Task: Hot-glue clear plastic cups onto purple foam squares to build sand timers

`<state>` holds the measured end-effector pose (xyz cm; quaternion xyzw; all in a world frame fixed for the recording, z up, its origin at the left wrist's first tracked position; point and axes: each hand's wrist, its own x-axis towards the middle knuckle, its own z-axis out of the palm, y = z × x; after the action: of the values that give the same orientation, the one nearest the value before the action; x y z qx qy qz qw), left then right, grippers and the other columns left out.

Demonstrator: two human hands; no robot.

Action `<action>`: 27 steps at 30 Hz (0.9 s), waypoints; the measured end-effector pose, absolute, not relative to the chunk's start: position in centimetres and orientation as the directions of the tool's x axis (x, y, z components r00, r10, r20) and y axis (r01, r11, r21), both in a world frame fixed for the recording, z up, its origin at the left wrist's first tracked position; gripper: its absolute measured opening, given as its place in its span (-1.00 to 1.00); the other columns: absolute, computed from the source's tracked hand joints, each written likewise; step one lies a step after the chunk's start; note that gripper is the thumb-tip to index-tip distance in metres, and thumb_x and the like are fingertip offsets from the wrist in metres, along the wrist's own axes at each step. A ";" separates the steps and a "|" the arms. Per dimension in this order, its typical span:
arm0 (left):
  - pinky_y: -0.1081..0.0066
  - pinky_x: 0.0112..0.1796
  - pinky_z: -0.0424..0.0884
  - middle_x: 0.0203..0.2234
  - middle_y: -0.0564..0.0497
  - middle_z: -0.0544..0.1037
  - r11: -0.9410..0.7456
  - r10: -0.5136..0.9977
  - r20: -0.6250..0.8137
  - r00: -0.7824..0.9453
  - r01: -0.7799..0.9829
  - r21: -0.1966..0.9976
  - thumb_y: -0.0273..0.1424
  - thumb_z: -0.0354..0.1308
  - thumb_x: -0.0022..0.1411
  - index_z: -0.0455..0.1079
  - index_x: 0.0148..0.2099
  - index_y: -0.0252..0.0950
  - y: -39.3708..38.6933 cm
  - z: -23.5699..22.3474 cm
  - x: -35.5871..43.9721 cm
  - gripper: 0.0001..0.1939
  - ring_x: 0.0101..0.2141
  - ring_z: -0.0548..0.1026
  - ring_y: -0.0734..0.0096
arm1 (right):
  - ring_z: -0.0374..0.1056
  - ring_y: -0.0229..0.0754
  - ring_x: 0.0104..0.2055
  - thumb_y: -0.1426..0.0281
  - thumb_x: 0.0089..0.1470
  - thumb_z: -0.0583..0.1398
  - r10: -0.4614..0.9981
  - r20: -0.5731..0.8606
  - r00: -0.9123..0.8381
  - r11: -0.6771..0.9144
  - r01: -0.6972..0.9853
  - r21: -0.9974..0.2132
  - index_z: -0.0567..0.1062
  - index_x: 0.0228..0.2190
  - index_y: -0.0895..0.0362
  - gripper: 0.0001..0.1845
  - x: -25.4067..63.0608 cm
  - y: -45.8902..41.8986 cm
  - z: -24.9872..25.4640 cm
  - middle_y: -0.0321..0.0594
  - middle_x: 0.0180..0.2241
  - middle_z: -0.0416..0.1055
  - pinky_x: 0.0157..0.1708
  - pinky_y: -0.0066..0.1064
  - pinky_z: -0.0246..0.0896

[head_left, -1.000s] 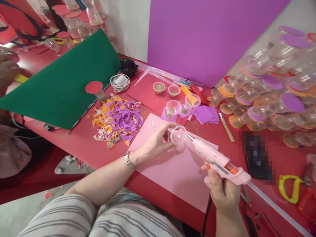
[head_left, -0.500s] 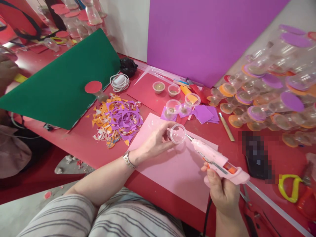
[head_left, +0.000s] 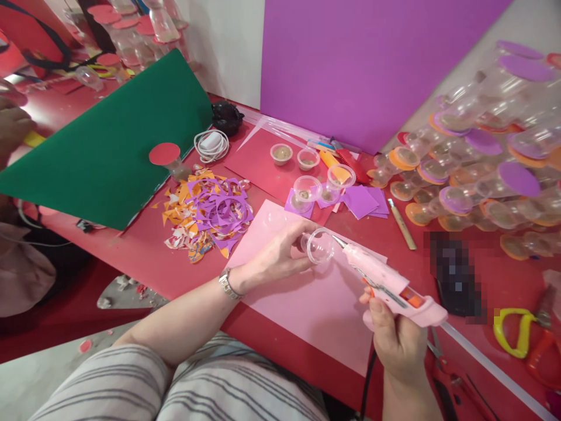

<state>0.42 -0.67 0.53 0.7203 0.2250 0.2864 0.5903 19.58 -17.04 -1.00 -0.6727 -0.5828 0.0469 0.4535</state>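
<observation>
A small clear plastic cup [head_left: 321,247] is held sideways by my left hand [head_left: 291,248], its round rim turned toward the right. My right hand [head_left: 394,339] is wrapped around a pink hot glue gun [head_left: 385,280], a finger at its orange trigger. The gun's metal nozzle is at the cup's rim; whether they touch I cannot tell. A clear glue stick [head_left: 495,371] trails from the back of the gun. Beneath both hands lies a pink foam sheet [head_left: 298,316] on the red table [head_left: 263,345].
Cut orange and purple scraps [head_left: 214,210] are heaped at left, beside a green sheet [head_left: 127,140]. Cups stand on purple squares [head_left: 362,200] ahead. Stacked cup pairs [head_left: 482,169], a craft knife [head_left: 402,225], a blurred dark object [head_left: 456,280] and yellow-handled scissors [head_left: 515,333] lie at right.
My left hand and the cup have shifted slightly right, and the cup's rim has turned a little. The glue gun has moved slightly right, its nozzle still at the rim.
</observation>
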 end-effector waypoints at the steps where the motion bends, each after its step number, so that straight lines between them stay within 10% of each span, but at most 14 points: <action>1: 0.33 -0.10 0.42 -0.04 -0.10 0.45 -0.205 0.665 0.155 0.731 -0.021 0.978 -0.37 0.24 0.24 0.30 0.10 -0.25 -0.7 0.5 0.4 -0.60 -0.15 0.45 0.36 | 0.45 -0.18 -0.57 0.25 0.26 0.18 0.817 0.500 0.286 0.121 0.763 -0.635 0.52 -0.37 0.15 -0.74 19.5 -16.9 -0.8 -0.16 -0.54 0.53 -0.62 -0.42 0.36; 27: 0.35 -0.17 0.46 -0.03 -0.11 0.43 -0.106 0.661 0.080 0.746 -0.013 0.994 -0.39 0.25 0.22 0.26 0.08 -0.25 -0.9 0.9 0.5 -0.60 -0.22 0.45 0.42 | 0.43 -0.19 -0.59 0.24 0.26 0.18 0.815 0.514 0.267 0.135 0.776 -0.617 0.53 -0.40 0.16 -0.71 19.6 -16.8 -0.7 -0.19 -0.58 0.50 -0.63 -0.43 0.35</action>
<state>0.48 -0.90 0.93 0.6936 0.2336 0.2687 0.6262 19.63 -16.76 -0.74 -0.6574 -0.6048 0.0217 0.4489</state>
